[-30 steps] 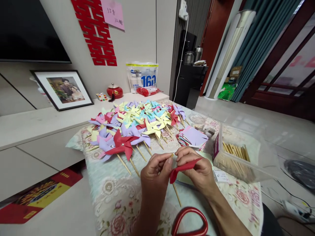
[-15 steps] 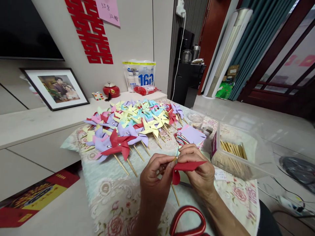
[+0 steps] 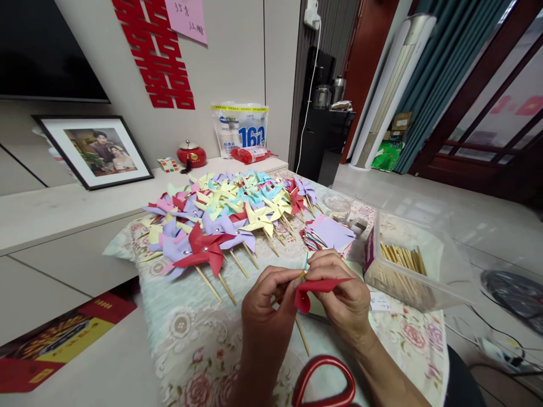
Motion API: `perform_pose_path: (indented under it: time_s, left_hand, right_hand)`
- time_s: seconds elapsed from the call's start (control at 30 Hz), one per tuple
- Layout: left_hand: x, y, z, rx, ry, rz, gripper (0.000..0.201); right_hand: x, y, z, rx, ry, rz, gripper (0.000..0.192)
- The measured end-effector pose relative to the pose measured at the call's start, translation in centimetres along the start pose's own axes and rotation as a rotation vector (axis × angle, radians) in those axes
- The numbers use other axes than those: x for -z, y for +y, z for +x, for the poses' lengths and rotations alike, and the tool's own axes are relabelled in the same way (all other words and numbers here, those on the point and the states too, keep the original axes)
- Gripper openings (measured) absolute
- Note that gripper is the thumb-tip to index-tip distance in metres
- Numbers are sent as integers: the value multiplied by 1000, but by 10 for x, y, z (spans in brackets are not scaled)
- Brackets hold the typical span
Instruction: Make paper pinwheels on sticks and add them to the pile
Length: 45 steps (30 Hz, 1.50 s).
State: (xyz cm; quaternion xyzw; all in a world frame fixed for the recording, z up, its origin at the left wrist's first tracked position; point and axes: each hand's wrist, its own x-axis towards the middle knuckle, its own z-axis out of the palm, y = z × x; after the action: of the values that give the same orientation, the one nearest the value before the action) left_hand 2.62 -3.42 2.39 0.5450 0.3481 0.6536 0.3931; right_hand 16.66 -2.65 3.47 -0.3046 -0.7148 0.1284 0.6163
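Note:
My left hand (image 3: pixel 268 302) and my right hand (image 3: pixel 341 291) meet over the near part of the table, both closed. Folded red paper (image 3: pixel 318 287), partly formed into a pinwheel, is pinched in my right fingers, and my left thumb touches it. A wooden stick's end (image 3: pixel 302 274) shows at my left fingertips; most of it is hidden by the hand. A small thin blue piece (image 3: pixel 305 260) sticks up between the hands. Another length of wooden stick (image 3: pixel 302 336) shows just below them. Red scissor handles (image 3: pixel 326 362) lie nearest me.
Many finished paper pinwheels (image 3: pixel 229 209) on sticks spread over the left and far table. Beyond my right hand lie a stack of coloured paper squares (image 3: pixel 333 233) and a round clear container (image 3: pixel 338 206). A clear plastic box (image 3: pixel 441 282) of wooden sticks (image 3: pixel 403 259) stands at right.
The red paper has curled further: its lower flap has shifted up and left toward my left thumb. Both hands stay in nearly the same place.

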Motion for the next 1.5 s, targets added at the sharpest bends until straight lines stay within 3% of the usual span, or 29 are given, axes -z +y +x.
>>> perform_pose_path:
  time_s: [0.87,1.5]
  left_hand:
    - [5,0,0,-16,-76,49,18]
    - [3,-1,-1,-16,-50,68,17]
  right_hand:
    - [1,-4,0,44,-9,-35,29]
    - [0,-6,0,28,-12,-87,26]
